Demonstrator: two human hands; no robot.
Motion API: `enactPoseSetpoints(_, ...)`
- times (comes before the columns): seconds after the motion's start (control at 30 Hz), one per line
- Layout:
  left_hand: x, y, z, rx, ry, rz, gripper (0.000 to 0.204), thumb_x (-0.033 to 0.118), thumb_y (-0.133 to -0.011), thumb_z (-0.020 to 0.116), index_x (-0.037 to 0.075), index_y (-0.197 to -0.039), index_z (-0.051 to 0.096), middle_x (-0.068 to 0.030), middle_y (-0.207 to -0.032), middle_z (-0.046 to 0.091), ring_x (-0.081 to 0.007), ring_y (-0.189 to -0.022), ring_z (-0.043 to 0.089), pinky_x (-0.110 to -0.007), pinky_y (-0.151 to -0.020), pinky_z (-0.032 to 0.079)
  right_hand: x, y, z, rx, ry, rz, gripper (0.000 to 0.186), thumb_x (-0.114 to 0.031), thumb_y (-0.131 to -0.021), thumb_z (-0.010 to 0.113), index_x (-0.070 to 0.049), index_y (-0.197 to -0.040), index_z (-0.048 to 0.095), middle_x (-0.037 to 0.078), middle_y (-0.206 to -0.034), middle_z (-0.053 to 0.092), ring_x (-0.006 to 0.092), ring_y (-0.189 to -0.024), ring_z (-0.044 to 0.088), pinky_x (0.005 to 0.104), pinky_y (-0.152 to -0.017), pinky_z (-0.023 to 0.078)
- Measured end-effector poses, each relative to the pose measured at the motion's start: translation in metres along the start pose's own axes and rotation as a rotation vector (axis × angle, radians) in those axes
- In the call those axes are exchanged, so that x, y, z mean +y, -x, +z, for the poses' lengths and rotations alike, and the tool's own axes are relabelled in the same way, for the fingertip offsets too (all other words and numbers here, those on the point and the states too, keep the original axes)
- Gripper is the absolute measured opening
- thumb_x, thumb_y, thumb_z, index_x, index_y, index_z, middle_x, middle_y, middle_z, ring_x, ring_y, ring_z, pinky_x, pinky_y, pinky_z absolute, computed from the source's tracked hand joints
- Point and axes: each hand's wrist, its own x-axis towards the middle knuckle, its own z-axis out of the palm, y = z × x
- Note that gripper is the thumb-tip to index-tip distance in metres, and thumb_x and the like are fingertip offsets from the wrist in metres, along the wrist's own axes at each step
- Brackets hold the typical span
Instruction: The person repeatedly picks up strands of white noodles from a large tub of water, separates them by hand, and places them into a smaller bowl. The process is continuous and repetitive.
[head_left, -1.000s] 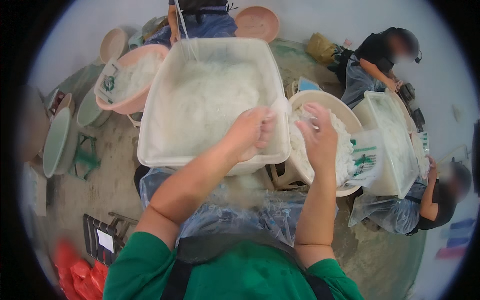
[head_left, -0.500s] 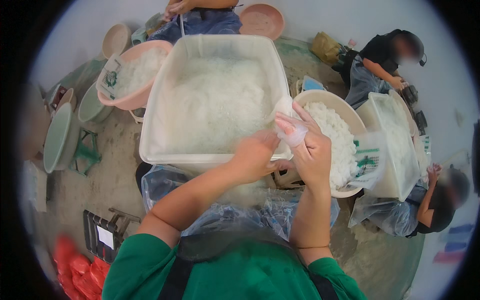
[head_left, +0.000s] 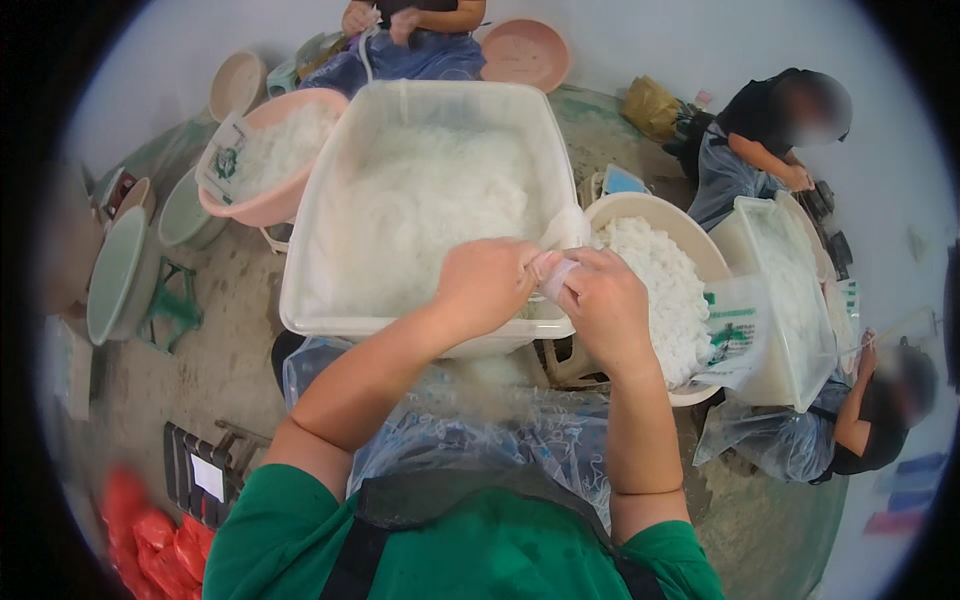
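Observation:
My left hand (head_left: 492, 282) and my right hand (head_left: 608, 300) meet above the near right corner of a large white tub (head_left: 425, 327). Pinched between them is a wet, white translucent strip (head_left: 556, 278), partly hidden by my fingers; its exact kind does not show. Both hands are closed on it, thumbs near each other. A pale bunch of similar material (head_left: 566, 228) lies just beyond my fingers, at the tub's right rim. Inside the tub, a tangled mass of white strands (head_left: 440, 205) lies in cloudy water.
Right of the tub stands a beige basin (head_left: 690, 215) of white clumps, with a printed plastic sheet (head_left: 738, 330) over its edge. A pink basin (head_left: 262, 208) sits at the left, near a green stool (head_left: 172, 308). Co-workers sit beyond the tub and at the right.
My left hand has risen and my right hand has turned over, so they now come together on the strip. The white bunch held up by my right fingers has dropped toward the rim.

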Motion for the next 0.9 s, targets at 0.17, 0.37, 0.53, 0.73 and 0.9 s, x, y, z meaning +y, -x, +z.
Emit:
enactPoseSetpoints(0.17,0.015,-0.001,0.009,0.212,0.772,-0.115,0.038,0.043,-0.094,0.037,0.007,-0.096,0.052,-0.0027,-0.083,0.05,-0.0159,-0.079,0.05,-0.029,-0.072,0.041,-0.003,-0.006,-0.008,0.12,-0.363,-0.041,0.012,-0.014,-0.071,0.064,-0.008,-0.081,0.069,0.008,-0.112,0.058,0.0253,-0.092,0.054,0.0331,-0.081,0.043)
enactPoseSetpoints(0.37,0.006,0.018,-0.01,-0.207,0.916,-0.246,0.032,0.037,-0.093,0.036,0.01,-0.107,0.048,-0.0024,-0.097,0.048,-0.0154,-0.085,0.046,-0.029,-0.077,0.039,0.033,0.009,-0.007,0.373,-1.508,0.258,0.022,-0.015,-0.085,0.056,0.002,-0.099,0.061,0.02,-0.137,0.037,0.0239,-0.124,0.035,0.039,-0.1,0.029)
enactPoseSetpoints(0.53,-0.011,0.029,0.021,-0.38,0.848,-0.268,0.025,0.026,-0.089,0.036,0.005,-0.091,0.05,0.001,-0.069,0.039,-0.012,-0.062,0.034,-0.024,-0.061,0.032,0.043,0.012,0.001,0.438,-1.683,0.288,0.02,-0.028,-0.095,0.042,-0.015,-0.105,0.053,0.016,-0.138,0.036,0.0267,-0.135,0.021,0.0481,-0.105,0.022)
enactPoseSetpoints(0.73,0.008,0.04,0.047,-0.036,0.655,-0.033,0.023,0.024,-0.088,0.039,0.005,-0.078,0.046,-0.009,-0.064,0.043,-0.0205,-0.059,0.042,-0.032,-0.056,0.035,0.024,0.002,-0.008,0.13,-2.349,0.186,0.023,-0.029,-0.097,0.035,-0.017,-0.099,0.054,0.008,-0.111,0.055,0.0136,-0.074,0.055,0.0241,-0.062,0.044)
enactPoseSetpoints(0.9,-0.019,0.02,0.062,0.155,1.504,-0.876,0.021,0.019,-0.085,0.04,0.013,-0.065,0.037,0.0036,-0.056,0.031,-0.0101,-0.048,0.027,-0.025,-0.044,0.023,0.005,0.003,-0.031,0.106,-2.239,0.08,0.022,-0.027,-0.098,0.034,-0.014,-0.106,0.05,0.003,-0.096,0.057,0.0067,-0.05,0.042,0.0172,-0.041,0.034)
